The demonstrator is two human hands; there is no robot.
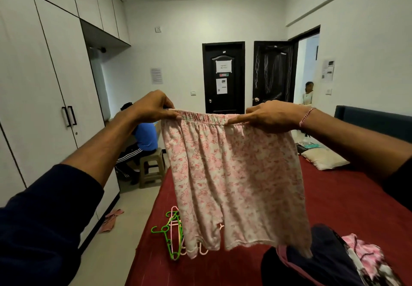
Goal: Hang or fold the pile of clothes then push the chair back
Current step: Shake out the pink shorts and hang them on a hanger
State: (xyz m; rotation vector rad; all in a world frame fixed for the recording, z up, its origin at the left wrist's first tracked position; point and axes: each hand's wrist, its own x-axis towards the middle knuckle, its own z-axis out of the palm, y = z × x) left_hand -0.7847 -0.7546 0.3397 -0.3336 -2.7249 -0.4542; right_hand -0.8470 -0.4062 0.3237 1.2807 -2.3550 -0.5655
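Above bed (334,196), both hands pinch shorts (234,174) waistband

Thin matt cloth shorts (234,174) (glossy plastic hangers (171,234))

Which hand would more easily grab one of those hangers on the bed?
Probably the left hand: the hangers lie on the bed below its side of the shorts. The right hand is farther across.

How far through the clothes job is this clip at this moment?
Early to midway. Nothing visibly hung or folded. In hand: the pink floral shorts, held up by the waistband with the left hand and right hand. Left: the clothes pile on the bed, unused hangers, and the chair push.
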